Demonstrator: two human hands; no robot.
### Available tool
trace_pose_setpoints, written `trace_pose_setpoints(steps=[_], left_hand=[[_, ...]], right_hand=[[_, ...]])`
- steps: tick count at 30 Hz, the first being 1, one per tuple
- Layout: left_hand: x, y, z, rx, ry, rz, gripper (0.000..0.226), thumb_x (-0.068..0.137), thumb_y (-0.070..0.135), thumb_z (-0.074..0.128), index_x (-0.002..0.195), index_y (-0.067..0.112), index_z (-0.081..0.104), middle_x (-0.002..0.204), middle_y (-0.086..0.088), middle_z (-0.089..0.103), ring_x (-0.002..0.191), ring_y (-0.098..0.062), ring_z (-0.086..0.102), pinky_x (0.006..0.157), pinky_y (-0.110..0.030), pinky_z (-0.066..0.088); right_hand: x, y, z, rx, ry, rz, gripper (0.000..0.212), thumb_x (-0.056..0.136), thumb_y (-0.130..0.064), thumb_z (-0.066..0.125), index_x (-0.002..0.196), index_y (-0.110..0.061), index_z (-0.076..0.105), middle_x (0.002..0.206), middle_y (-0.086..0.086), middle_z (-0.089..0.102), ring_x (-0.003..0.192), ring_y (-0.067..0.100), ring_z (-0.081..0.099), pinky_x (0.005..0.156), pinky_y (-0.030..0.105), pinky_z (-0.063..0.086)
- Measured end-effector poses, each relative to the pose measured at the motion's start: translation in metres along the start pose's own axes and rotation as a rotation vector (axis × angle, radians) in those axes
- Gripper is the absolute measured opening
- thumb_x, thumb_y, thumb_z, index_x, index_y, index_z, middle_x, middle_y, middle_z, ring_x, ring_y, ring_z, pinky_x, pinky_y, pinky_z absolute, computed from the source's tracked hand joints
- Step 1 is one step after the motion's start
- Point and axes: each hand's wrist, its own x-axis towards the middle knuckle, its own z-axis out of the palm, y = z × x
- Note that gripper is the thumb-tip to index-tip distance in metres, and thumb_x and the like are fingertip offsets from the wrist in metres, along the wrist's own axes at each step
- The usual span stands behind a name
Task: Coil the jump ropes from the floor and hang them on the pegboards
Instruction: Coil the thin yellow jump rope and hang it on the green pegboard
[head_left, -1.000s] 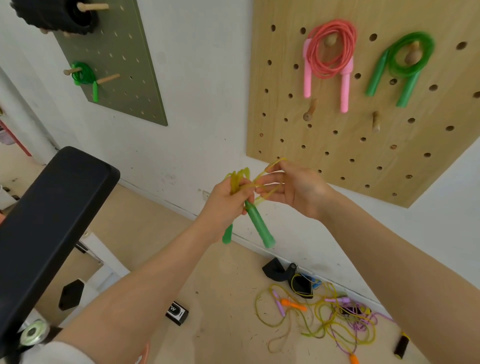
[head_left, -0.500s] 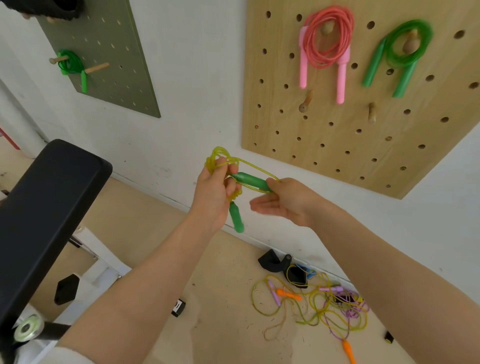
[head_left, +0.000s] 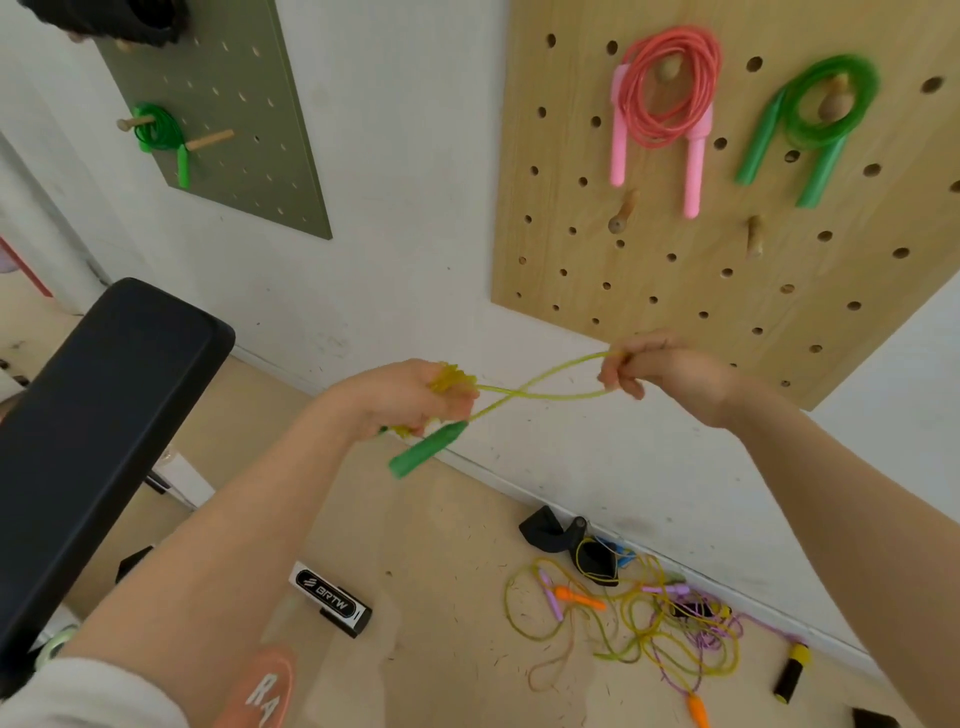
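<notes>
My left hand grips a bundle of yellow-green jump rope, and one green handle hangs below the fist. My right hand pinches a loop of that rope, pulled out to the right so two strands cross between the hands. On the wooden pegboard hang a coiled pink rope and a coiled green rope. Two of its pegs carry nothing. A green pegboard at the upper left holds another green coil. Several tangled ropes lie on the floor by the wall.
A black padded bench fills the left side. On the floor lie a black and white block, black pouches by the wall and a black and yellow handle. A dark round object hangs at the top left.
My right hand let go of the green handle and drew a rope loop out to the right. The handle now hangs below my left hand, which has dropped lower.
</notes>
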Motion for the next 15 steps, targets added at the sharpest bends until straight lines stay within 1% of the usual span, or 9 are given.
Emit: trace_pose_setpoints(steps=[1, 2, 5, 7, 10, 12, 13, 14, 15], left_hand=[[0.000, -0.001, -0.002, 0.054, -0.016, 0.008, 0.033, 0.087, 0.017, 0.064, 0.118, 0.019, 0.056, 0.116, 0.011, 0.059, 0.080, -0.002, 0.054, 0.063, -0.020, 0.041], [-0.001, 0.000, -0.004, 0.048, -0.033, 0.020, 0.037, 0.085, 0.018, 0.066, 0.120, 0.021, 0.055, 0.116, 0.015, 0.058, 0.085, -0.002, 0.054, 0.065, -0.020, 0.041], [-0.005, 0.003, -0.007, -0.088, -0.025, 0.072, 0.013, 0.091, 0.024, 0.057, 0.091, 0.012, 0.062, 0.073, 0.007, 0.057, 0.047, -0.006, 0.036, 0.054, -0.021, 0.036], [-0.004, 0.004, -0.007, -0.323, -0.030, 0.079, 0.030, 0.097, 0.028, 0.046, 0.073, 0.012, 0.052, 0.061, 0.003, 0.046, 0.034, -0.005, 0.022, 0.045, -0.020, 0.033], [-0.007, 0.013, -0.003, -0.666, -0.104, 0.099, 0.034, 0.096, 0.031, 0.040, 0.066, 0.015, 0.042, 0.050, 0.006, 0.033, 0.027, 0.000, 0.018, 0.037, -0.016, 0.027], [-0.012, 0.021, -0.001, -0.806, -0.147, 0.132, 0.030, 0.088, 0.036, 0.045, 0.066, 0.016, 0.043, 0.047, 0.008, 0.029, 0.025, 0.002, 0.018, 0.034, -0.015, 0.026], [-0.014, 0.025, 0.000, -0.850, -0.177, 0.158, 0.028, 0.084, 0.037, 0.046, 0.066, 0.016, 0.045, 0.046, 0.009, 0.029, 0.024, 0.002, 0.019, 0.034, -0.015, 0.027], [-0.014, 0.027, 0.000, -0.881, -0.209, 0.181, 0.027, 0.082, 0.038, 0.047, 0.066, 0.015, 0.047, 0.046, 0.009, 0.029, 0.024, 0.002, 0.020, 0.033, -0.015, 0.028], [-0.016, 0.031, 0.001, -0.900, -0.236, 0.198, 0.027, 0.082, 0.037, 0.046, 0.067, 0.015, 0.049, 0.047, 0.008, 0.029, 0.024, 0.002, 0.021, 0.033, -0.015, 0.028]], right_hand=[[0.001, 0.000, -0.001, 0.139, 0.044, 0.033, 0.018, 0.076, -0.003, 0.044, 0.067, -0.009, 0.060, 0.045, 0.000, 0.044, 0.061, 0.017, 0.055, 0.088, 0.027, 0.043], [0.002, 0.000, -0.002, 0.270, 0.060, 0.080, 0.020, 0.082, 0.002, 0.042, 0.071, -0.007, 0.056, 0.042, -0.002, 0.038, 0.053, 0.017, 0.050, 0.081, 0.030, 0.046], [0.005, -0.001, 0.002, 0.317, -0.018, 0.194, 0.020, 0.094, -0.003, 0.041, 0.078, -0.007, 0.053, 0.048, -0.004, 0.028, 0.045, 0.013, 0.028, 0.056, 0.026, 0.035], [0.008, 0.002, 0.008, 0.062, -0.087, 0.251, 0.014, 0.094, -0.016, 0.052, 0.084, -0.005, 0.053, 0.054, -0.003, 0.033, 0.049, 0.013, 0.032, 0.053, 0.024, 0.038], [0.016, 0.007, 0.017, -0.211, -0.019, 0.445, 0.029, 0.092, -0.031, 0.057, 0.091, -0.003, 0.055, 0.070, 0.006, 0.056, 0.059, 0.018, 0.053, 0.063, 0.027, 0.052], [0.018, 0.006, 0.023, -0.527, 0.091, 0.507, 0.037, 0.094, -0.037, 0.050, 0.100, 0.000, 0.052, 0.091, 0.013, 0.060, 0.080, 0.026, 0.057, 0.071, 0.031, 0.050], [0.019, 0.004, 0.026, -0.691, 0.156, 0.453, 0.042, 0.096, -0.039, 0.045, 0.111, 0.000, 0.050, 0.107, 0.015, 0.057, 0.097, 0.029, 0.055, 0.079, 0.032, 0.046], [0.020, 0.001, 0.031, -0.682, 0.221, 0.313, 0.048, 0.097, -0.041, 0.040, 0.125, -0.002, 0.045, 0.127, 0.014, 0.050, 0.116, 0.029, 0.048, 0.092, 0.034, 0.041], [0.020, -0.005, 0.037, -0.503, 0.199, 0.191, 0.050, 0.098, -0.041, 0.038, 0.136, -0.009, 0.040, 0.142, 0.009, 0.040, 0.129, 0.024, 0.040, 0.104, 0.034, 0.033]])
